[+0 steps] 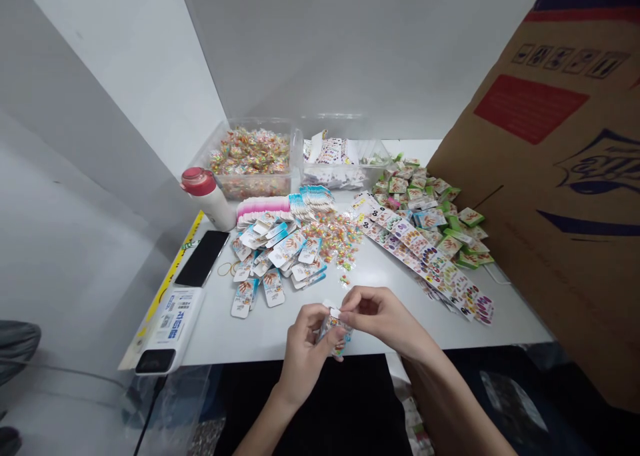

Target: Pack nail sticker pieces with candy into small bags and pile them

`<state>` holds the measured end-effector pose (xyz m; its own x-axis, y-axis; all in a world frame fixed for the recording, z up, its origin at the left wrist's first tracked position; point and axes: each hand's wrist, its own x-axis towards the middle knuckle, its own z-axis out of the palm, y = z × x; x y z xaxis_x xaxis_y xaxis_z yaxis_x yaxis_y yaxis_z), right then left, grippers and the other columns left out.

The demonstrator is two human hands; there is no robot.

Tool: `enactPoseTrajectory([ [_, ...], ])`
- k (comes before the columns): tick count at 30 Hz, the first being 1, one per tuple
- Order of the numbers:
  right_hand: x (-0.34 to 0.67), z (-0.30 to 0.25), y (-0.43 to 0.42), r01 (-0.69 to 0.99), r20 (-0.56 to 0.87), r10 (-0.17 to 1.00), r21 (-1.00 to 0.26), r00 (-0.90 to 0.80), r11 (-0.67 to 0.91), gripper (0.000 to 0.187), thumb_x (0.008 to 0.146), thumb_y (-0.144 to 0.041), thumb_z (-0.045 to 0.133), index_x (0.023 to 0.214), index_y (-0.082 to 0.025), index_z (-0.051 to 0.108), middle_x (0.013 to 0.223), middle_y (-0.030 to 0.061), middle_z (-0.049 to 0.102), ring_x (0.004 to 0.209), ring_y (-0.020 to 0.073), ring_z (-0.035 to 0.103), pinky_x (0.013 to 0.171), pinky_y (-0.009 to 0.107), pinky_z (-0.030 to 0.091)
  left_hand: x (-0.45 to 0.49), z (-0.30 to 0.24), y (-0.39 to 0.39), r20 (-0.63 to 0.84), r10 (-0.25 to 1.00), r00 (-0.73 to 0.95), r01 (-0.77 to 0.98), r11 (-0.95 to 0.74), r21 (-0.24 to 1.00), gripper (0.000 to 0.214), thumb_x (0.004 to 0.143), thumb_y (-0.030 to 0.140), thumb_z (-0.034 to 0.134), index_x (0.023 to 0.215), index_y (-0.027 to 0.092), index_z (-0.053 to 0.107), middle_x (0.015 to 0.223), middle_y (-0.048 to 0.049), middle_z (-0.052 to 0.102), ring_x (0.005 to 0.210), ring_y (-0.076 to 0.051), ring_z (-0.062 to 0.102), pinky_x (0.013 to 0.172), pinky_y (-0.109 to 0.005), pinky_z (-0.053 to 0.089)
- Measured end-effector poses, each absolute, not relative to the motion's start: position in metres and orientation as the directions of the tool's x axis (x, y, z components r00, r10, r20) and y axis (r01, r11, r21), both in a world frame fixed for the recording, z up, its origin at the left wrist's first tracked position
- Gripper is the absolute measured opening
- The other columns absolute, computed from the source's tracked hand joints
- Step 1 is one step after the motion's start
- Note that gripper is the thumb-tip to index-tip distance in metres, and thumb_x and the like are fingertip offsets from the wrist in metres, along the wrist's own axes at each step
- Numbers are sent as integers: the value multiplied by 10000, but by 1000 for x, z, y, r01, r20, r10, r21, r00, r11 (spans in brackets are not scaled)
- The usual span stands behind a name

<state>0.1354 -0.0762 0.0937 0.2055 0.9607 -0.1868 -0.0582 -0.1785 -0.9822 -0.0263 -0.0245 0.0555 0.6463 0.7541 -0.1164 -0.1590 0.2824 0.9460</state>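
Observation:
Both hands meet at the near edge of the white table (260, 323). My left hand (305, 353) is closed around a small clear packet (334, 327) with a white card top and colourful bits inside. My right hand (380, 316) pinches the packet's top from the right. Just beyond them lies a loose heap of tiny colourful packets (336, 237), and to its left a pile of white and blue header cards (273, 249).
Two clear tubs stand at the back: one full of colourful packets (250, 159), one with printed sheets (340, 159). A row of nail sticker sheets (430, 259) and green packs (440, 206) lie right. A large cardboard box (565, 176) stands at the right. Bottle (207, 196), phone (201, 258), white device (167, 326) left.

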Motion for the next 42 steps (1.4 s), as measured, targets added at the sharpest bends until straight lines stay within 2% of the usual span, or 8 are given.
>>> enactPoseTrajectory([
  [11, 139, 93, -86, 96, -114, 978, -987, 175, -132, 204, 778, -336, 743, 724, -156, 663, 787, 18, 591, 718, 127, 558, 674, 253, 441, -27, 60, -28, -200, 711, 675, -122, 375, 919, 344, 842, 359, 660, 1103, 239, 470, 804, 24, 557, 679, -140, 619, 459, -262, 599],
  [22, 139, 82, -95, -5, -120, 990, -993, 77, -120, 343, 835, -320, 693, 1177, -298, 681, 1057, 53, 637, 904, 160, 620, 822, 300, 494, -19, 57, -27, -185, 795, 578, -145, 324, 935, 235, 852, 379, 636, 954, 195, 531, 859, -4, 602, 660, -143, 655, 443, -228, 575],
  [29, 150, 76, -79, 173, -75, 990, -980, 118, -95, 228, 846, -344, 662, 1034, -256, 758, 855, 48, 664, 761, 148, 626, 720, 280, 499, -7, 45, -22, -210, 774, 597, -99, 331, 938, 305, 881, 435, 576, 1057, 219, 452, 985, -42, 608, 735, -177, 677, 505, -275, 587],
  [33, 204, 83, -65, 269, 25, 920, -959, 392, -89, 260, 793, -369, 683, 950, -188, 782, 855, 71, 709, 752, 169, 634, 693, 291, 508, -4, 27, -17, -51, 787, 614, 96, -10, 995, 459, 935, 400, 493, 1343, 249, 349, 1201, -109, 574, 1012, -220, 620, 784, -368, 574],
  [36, 268, 85, -57, 338, 214, 494, -925, 842, -175, 447, 817, -401, 615, 1168, -137, 692, 983, 107, 707, 698, 170, 635, 677, 323, 524, -6, 13, -13, 95, 740, 666, 256, -346, 903, 394, 949, 338, 476, 1331, 251, 447, 1220, -97, 564, 1071, -227, 564, 895, -402, 513],
  [38, 308, 83, -56, 410, 317, 317, -865, 894, -290, 601, 849, -373, 528, 1404, -147, 475, 1207, 150, 622, 752, 182, 661, 701, 340, 537, -7, 7, -10, 157, 675, 721, 282, -493, 824, 300, 961, 305, 456, 1237, 250, 556, 1165, -77, 585, 1074, -225, 545, 938, -410, 482],
  [40, 337, 78, -61, 447, 351, 289, -791, 891, -417, 677, 808, -347, 573, 1437, -146, 424, 1308, 192, 537, 837, 222, 662, 777, 378, 517, -8, 2, -9, 189, 636, 749, 290, -570, 768, 260, 969, 296, 446, 1152, 240, 622, 1141, -71, 596, 1083, -222, 530, 956, -405, 469],
  [42, 352, 69, -69, 505, 316, 396, -601, 862, -620, 513, 783, -355, 590, 1238, -121, 632, 1129, 179, 629, 815, 255, 646, 794, 405, 487, -6, -2, -8, 204, 631, 748, 308, -602, 736, 271, 973, 299, 439, 1144, 228, 637, 1166, -81, 588, 1099, -221, 519, 963, -394, 469],
])
